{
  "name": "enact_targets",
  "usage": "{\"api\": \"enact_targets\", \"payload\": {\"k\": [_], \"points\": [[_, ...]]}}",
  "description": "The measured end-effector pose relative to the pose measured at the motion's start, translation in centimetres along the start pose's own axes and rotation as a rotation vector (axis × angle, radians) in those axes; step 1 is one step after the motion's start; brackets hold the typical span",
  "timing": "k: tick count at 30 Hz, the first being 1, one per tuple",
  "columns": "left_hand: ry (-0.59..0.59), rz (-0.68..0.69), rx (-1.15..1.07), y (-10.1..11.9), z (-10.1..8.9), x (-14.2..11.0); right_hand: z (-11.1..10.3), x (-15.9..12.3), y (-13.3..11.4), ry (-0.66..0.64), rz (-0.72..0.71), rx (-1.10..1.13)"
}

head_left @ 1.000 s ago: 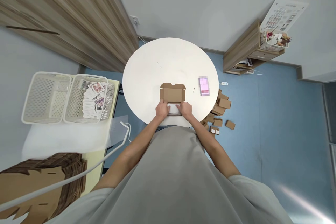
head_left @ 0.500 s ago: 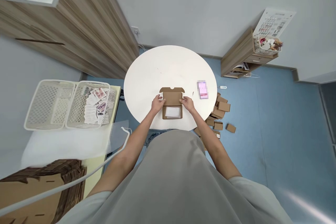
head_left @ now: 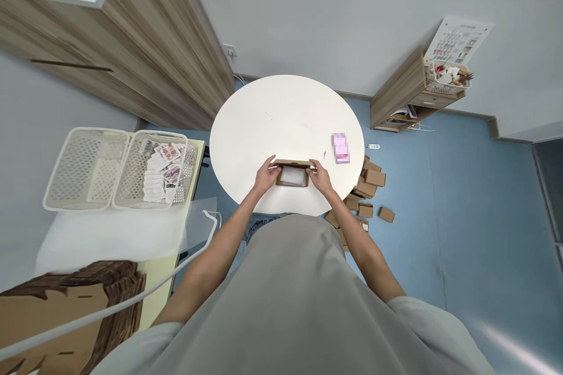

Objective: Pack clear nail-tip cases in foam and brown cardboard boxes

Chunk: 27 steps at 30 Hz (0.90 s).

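A small brown cardboard box [head_left: 292,176] sits near the front edge of the round white table [head_left: 281,123]. A white item lies inside it, and its lid stands folded up toward me. My left hand [head_left: 265,174] grips the box's left side and lid corner. My right hand [head_left: 320,175] grips the right side in the same way.
A pink card [head_left: 341,147] lies on the table to the right. Several closed small boxes [head_left: 368,186] are heaped on the blue floor at the right. Two white baskets [head_left: 118,170], one with cards, stand on a side table left. Flat cardboard [head_left: 65,316] is stacked at lower left.
My hands went from pressing the white item into the box to its two sides. The lid, which lay open and flat behind the box, has swung up toward me.
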<state>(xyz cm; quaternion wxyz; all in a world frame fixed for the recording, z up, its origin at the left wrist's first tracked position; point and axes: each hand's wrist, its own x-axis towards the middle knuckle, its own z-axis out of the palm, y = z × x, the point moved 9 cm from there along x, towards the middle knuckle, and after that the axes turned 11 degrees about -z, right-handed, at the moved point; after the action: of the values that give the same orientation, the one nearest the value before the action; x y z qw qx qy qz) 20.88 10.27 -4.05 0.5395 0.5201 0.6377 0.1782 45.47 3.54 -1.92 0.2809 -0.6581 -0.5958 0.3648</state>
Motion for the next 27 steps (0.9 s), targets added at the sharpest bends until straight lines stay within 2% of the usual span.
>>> {"api": "enact_targets", "payload": {"k": [7,11,16,22,27], "points": [[-0.041,0.016,0.256,-3.3,1.7,-3.6,3.2,-4.9,1.4,-0.158,-0.022,-0.248],[-0.060,0.086,0.354,-4.3,2.5,-5.4,3.9,-6.6,1.9,-0.201,-0.015,-0.305],[0.011,0.034,0.395,-5.6,1.9,-6.4,3.4,-7.7,2.2,-0.206,0.072,-0.402],[-0.044,-0.086,0.437,-7.2,2.5,-6.8,4.3,-8.6,2.7,-0.314,0.150,-0.474],[-0.052,-0.097,0.374,-7.3,2.9,-7.0,4.8,-8.6,2.6,-0.305,0.154,-0.410]]}}
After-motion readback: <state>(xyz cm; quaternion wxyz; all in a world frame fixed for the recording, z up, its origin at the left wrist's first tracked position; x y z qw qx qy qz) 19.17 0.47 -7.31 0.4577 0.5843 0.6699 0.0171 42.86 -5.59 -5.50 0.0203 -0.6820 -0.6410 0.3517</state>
